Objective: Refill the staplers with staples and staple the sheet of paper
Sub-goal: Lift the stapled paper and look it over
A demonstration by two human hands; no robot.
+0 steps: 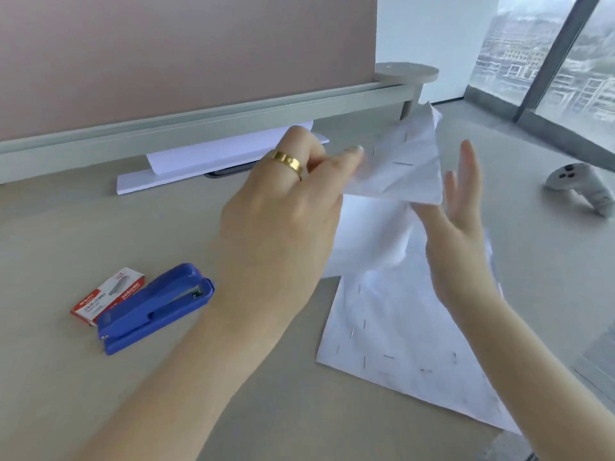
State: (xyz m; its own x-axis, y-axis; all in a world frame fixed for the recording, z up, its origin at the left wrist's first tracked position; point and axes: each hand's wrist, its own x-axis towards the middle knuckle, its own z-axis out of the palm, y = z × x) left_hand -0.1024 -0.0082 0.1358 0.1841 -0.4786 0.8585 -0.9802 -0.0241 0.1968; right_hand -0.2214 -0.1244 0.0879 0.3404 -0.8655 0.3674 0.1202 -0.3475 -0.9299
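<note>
Already studded with staples, the sheet of paper point(392, 331) lies partly on the desk point(166, 394), its far corner lifted in a pinch by the left hand point(286, 207). Beside it the right hand point(462, 234) hangs flat and empty, fingers spread. One sharp tug could tear the creased sheet. Blue stapler point(156, 307) and staple box point(106, 296) rest well left, touching.

Glossy blue plastic stapler point(156, 307), crumpled matt white paper point(399, 327), shiny gold metal ring point(289, 163), smooth matt bench point(100, 227).
</note>
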